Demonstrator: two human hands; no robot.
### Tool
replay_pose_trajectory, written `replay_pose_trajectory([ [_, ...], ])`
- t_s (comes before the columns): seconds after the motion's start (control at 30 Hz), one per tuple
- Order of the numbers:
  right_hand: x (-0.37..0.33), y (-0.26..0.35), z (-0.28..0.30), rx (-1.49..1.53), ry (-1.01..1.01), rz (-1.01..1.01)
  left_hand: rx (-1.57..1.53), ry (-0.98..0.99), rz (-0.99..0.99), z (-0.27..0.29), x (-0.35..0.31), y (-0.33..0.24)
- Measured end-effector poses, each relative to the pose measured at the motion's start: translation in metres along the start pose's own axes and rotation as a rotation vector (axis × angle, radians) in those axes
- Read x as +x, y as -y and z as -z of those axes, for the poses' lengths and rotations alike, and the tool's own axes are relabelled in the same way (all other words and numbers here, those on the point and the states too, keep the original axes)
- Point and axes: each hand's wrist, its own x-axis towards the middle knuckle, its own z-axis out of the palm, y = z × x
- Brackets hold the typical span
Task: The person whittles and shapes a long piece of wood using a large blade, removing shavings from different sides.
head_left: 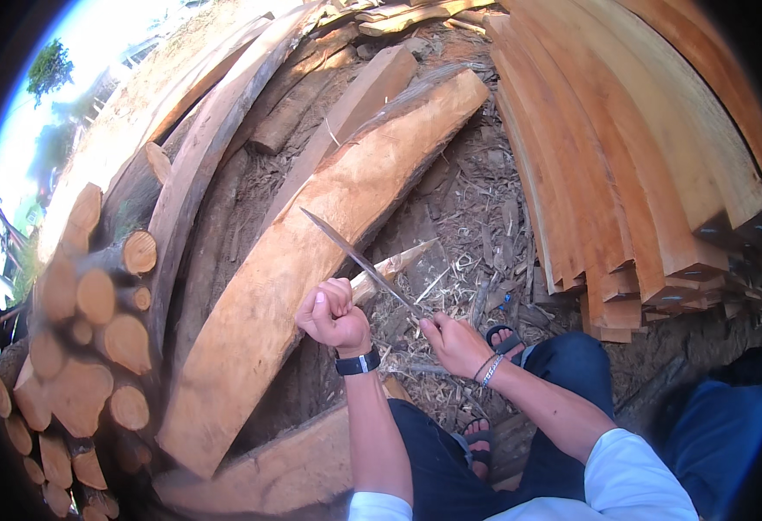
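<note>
My right hand (460, 346) grips the near end of a long, narrow metal blade (359, 258); its handle is hidden in my fingers. The blade tapers up and to the left, its tip in front of a thick wooden slab (259, 286). I cannot tell if the tip touches the wood. My left hand (336, 314) is closed in a fist near the slab's right edge, with nothing sticking out of it. A dark wristband (358, 363) is on that wrist. Just beyond the fist is a pale, split wood piece (403, 262).
Stacked sawn planks (607, 165) stand on the right. A pile of cut logs (86, 382) is at the left, beside long beams (194, 165). Wood chips (476, 234) cover the ground. Another slab (268, 473) lies near my legs. A blue-clad leg (728, 443) shows at lower right.
</note>
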Motion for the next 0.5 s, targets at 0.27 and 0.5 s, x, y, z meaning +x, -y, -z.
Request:
replay_pose_trajectory([
  [0.27, -0.002, -0.001, -0.005, 0.016, -0.013, 0.055, -0.028, 0.009, -0.084, 0.003, 0.002, -0.022],
  [0.5, -0.01, 0.015, -0.01, -0.003, 0.045, 0.063, 0.0, 0.011, -0.109, 0.014, 0.002, -0.026],
])
